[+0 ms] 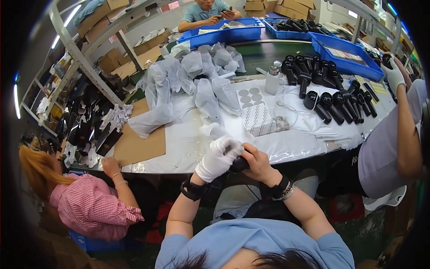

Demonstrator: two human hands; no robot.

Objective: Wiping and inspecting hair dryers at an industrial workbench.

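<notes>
At the table's near edge, both my hands meet around a black handheld device (239, 165), mostly hidden by the fingers. My left hand (217, 158), in a white glove, is closed on it. My bare right hand (260, 167) grips it from the other side, fingers bent. Just beyond my left hand lies a translucent white bag (214, 131). More bagged items (208, 96) are heaped farther back on the left. To the right stand rows of black round-headed handheld devices (336, 107), like small fans.
A white box (259, 120), a sheet of round grey stickers (251, 96) and a clear bottle (272, 80) stand mid-table. Cardboard (142, 141) lies left. Blue trays (224, 33) line the back. Co-workers sit left (89, 201), right (389, 130) and across (204, 15).
</notes>
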